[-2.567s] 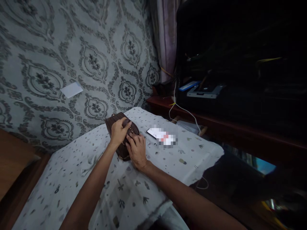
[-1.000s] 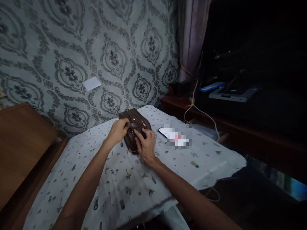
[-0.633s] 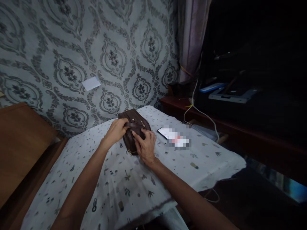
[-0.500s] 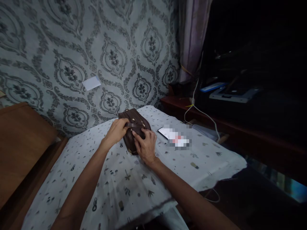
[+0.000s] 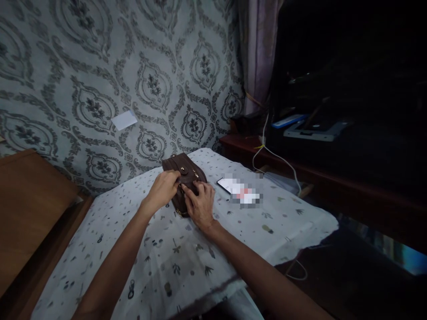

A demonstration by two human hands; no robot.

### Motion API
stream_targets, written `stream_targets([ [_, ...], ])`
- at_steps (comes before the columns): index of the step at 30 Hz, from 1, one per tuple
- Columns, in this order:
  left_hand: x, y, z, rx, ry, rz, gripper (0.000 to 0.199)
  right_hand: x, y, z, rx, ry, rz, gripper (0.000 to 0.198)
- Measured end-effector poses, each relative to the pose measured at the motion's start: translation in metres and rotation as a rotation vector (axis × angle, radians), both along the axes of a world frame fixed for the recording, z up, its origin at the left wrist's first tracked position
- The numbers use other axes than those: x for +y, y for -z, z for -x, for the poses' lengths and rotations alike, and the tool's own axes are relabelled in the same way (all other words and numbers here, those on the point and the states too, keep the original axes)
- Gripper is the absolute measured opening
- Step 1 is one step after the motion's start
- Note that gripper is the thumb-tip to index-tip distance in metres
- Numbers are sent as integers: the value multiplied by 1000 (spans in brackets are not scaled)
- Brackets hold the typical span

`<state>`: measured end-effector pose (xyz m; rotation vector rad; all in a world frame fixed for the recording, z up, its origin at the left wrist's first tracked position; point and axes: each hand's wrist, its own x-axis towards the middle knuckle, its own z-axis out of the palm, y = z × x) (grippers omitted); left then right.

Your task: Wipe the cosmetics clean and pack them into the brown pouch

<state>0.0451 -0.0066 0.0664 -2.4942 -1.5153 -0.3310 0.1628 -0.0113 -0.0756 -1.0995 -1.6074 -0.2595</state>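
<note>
A brown leather bag (image 5: 195,170) with gold-coloured zips and a round gold stud lies on the printed white cloth. My left hand (image 5: 163,189) is closed at its left side, thumb and fingers pinched on the bag near the studded tab (image 5: 183,170). From the near right, my right hand (image 5: 200,205) grips the same bag, its thumb and fingertips pressing on the top. Both sets of fingers cover part of the bag's middle. Just right of the bag lies a phone (image 5: 227,185) with a lit screen, partly blurred out.
The printed white cloth (image 5: 253,235) covers the surface under the bag. A brown wooden board (image 5: 36,213) stands at the left. On the right are a dark red shelf (image 5: 230,140), a white cable (image 5: 278,156) and a grey device (image 5: 312,133). Patterned wallpaper (image 5: 150,84) rises behind.
A strap that my left hand held raised across the bag's top no longer shows there, and the studded tab is more exposed. My right hand stays on the bag; the view has shifted slightly.
</note>
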Motion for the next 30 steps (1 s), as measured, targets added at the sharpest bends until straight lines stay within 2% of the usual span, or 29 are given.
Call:
stream_targets([
  [8,-8,7,-2,12,-2,2,23,1,3,1,35,-25,30,27],
  [17,-6,5,0,-4,49,57,25,2,4,1,46,-29,61,23],
  [23,-6,9,-9,78,-30,-53,14,1,5,2,50,0,75,24],
  [28,-1,15,-30,35,93,-111,29,-11,10,2,10,17,64,26],
  [30,5,17,-36,6,128,-95,26,-17,14,1,-14,10,63,31],
])
